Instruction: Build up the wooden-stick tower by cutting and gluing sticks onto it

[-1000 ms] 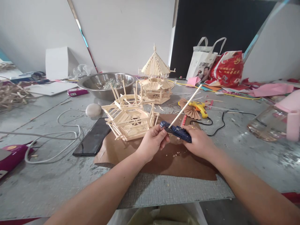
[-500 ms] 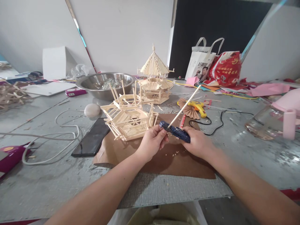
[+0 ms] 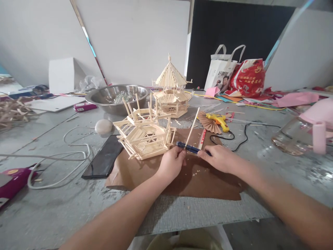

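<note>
My left hand point(image 3: 173, 163) is closed, its thumb and fingers pinching near the lower end of a thin wooden stick point(image 3: 192, 126). A slim dark blue hand tool point(image 3: 191, 148) lies across the stick there; its exact kind is unclear. Around the tool's other end, my right hand point(image 3: 217, 158) is closed. The stick rises from the tool, leaning slightly right. Just left of my hands stands a roofless hexagonal stick model point(image 3: 147, 139) with upright posts. Brown paper point(image 3: 208, 184) lies beneath my hands, with small pale bits on it.
Behind stands a roofed stick pavilion point(image 3: 171, 95). A steel bowl point(image 3: 91, 95), a black phone point(image 3: 101, 159) and a white cable point(image 3: 59, 158) are on the left. To the right are a yellow glue gun point(image 3: 220, 121), a folded paper fan point(image 3: 210, 123) and a pink-lidded jug point(image 3: 291, 135).
The stick has swung more upright and its top has moved left and down. My right hand has shifted its grip, with the thumb now along the tool. The view has tilted slightly.
</note>
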Tool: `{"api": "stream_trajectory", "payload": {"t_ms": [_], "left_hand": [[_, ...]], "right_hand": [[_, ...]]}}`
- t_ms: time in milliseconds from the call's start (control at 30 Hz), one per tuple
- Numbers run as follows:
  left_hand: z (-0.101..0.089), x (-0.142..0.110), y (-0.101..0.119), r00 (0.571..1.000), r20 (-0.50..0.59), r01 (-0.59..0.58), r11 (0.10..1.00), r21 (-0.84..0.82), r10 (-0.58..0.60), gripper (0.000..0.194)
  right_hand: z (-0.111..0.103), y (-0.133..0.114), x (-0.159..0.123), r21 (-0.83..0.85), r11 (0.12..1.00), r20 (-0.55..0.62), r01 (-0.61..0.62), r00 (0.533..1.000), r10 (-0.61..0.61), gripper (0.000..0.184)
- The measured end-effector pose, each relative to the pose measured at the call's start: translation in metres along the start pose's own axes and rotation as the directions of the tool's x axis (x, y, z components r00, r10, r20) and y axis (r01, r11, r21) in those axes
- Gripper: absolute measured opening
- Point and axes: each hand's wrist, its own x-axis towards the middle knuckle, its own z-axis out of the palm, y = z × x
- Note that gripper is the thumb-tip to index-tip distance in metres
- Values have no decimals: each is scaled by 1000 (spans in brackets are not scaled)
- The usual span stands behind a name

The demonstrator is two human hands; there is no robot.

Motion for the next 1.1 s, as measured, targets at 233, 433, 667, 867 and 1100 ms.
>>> {"api": "stream_trajectory", "payload": {"t_ms": [233,433,667,867,1100], "left_hand": [[3,1,3,1000,16,5,974,225,-9,34],[5,7,3,1000,1,3,944,329,-4,35],[6,9,3,1000,3,14,932,363,-16,32],[5,10,4,999,14,29,932,362,-37,32],[4,12,5,998,17,52,950,309,-60,32]], "right_hand": [[-6,5,6,77,995,196,-62,979,46,80],[-5,3,12,92,988,225,-122,969,99,81],[-8,-2,13,78,980,253,-183,954,158,82],[-7,0,15,97,977,262,-190,952,159,82],[-2,0,18,73,973,201,-217,959,199,81]]}}
